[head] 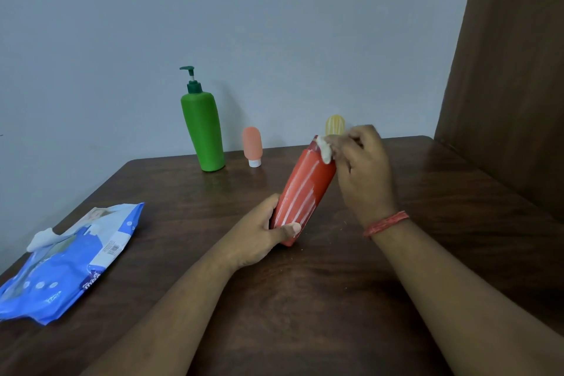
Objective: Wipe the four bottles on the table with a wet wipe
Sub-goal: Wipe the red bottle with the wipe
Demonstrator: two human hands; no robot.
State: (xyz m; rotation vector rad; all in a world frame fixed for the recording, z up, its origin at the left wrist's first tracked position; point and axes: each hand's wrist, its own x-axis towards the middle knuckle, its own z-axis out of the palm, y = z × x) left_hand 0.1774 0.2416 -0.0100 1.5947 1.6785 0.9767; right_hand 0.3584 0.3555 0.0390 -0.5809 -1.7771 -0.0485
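My left hand (262, 235) grips the base of a red bottle (305, 192), which is tilted up and to the right above the table. My right hand (363, 168) pinches a white wet wipe (325, 149) against the bottle's top end. A tall green pump bottle (203, 128) stands upright at the back of the table. To its right stands a small peach tube (252, 145) on its white cap. A small yellow bottle (334, 124) stands behind my right hand, partly hidden by it.
A blue pack of wet wipes (70, 262) lies at the table's left edge with a wipe sticking out of it. The dark wooden table (305, 299) meets a grey wall at the back. A brown wooden panel (512, 70) rises on the right.
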